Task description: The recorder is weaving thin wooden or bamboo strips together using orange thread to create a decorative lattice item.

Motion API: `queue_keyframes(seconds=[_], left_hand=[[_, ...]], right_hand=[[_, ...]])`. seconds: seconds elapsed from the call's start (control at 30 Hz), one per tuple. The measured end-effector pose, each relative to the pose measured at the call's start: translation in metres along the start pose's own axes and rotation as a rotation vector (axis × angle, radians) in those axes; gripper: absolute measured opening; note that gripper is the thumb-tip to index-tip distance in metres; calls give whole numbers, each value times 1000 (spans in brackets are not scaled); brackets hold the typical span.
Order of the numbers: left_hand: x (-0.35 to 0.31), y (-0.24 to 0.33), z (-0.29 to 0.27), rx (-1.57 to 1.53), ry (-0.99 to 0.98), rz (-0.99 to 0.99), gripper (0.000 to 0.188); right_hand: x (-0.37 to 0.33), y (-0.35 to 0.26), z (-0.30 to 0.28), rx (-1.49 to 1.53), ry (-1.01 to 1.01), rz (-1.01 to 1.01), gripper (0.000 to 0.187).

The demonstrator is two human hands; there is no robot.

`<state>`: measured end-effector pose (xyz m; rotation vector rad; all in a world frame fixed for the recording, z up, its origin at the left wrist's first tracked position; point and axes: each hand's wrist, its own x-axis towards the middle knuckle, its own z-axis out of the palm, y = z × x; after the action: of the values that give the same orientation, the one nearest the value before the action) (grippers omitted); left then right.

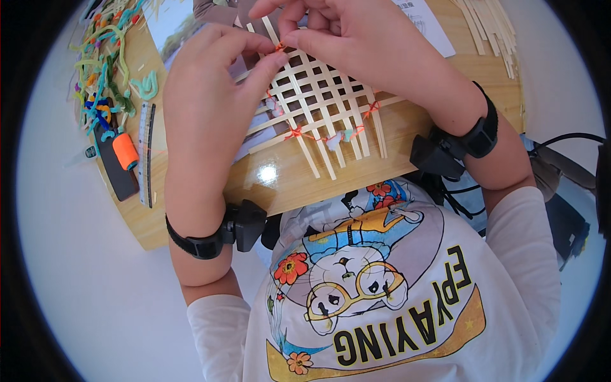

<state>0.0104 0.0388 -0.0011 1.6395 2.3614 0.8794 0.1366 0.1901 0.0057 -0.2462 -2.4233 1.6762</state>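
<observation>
From my end I see the lattice of pale wooden strips (317, 118) lying toward the near edge of the table (280, 191), loose strip ends pointing at that edge. The left hand (213, 79) and right hand (337, 38) meet over its far side, at an orange tie (280, 46). I read both grips as narrow, thumb and fingertips drawn together there, probably because the thread is so fine; I can't tell whether either one actually pinches it. The fingers coming from both sides may also steady the crossing.

More orange knots (294, 133) sit at crossings along the near side, I'd guess to keep the strips from sliding. The orange spool (125, 151) rests on a dark flat case (121, 184) by the table's left edge, a ruler (146, 156) just beside it, apparently within easy reach. Fuzzy coloured sticks (105, 73) crowd the far left corner; spare strips (490, 32) lie toward the far right one.

The hands cover much of the lattice's far side, and the table's far edge is cut off. Between the near knots, some whitish and greenish scraps (334, 141) are too small for me to identify.
</observation>
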Motion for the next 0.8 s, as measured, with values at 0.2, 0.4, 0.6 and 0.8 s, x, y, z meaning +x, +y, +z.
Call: queue_keyframes(seconds=[0.2,0.4,0.6,0.8], left_hand=[[0,-2,-1,-37,16,10,15],[2,-4,-10,-163,61,-62,14],[0,-1,-13,-317,54,-71,15],[1,1,-13,-341,98,-133,16]], right_hand=[[0,-2,0,54,24,-14,29],[2,2,-2,91,2,50,29],[4,-10,-20,414,79,110,23],[3,-26,-56,440,-58,326,14]])
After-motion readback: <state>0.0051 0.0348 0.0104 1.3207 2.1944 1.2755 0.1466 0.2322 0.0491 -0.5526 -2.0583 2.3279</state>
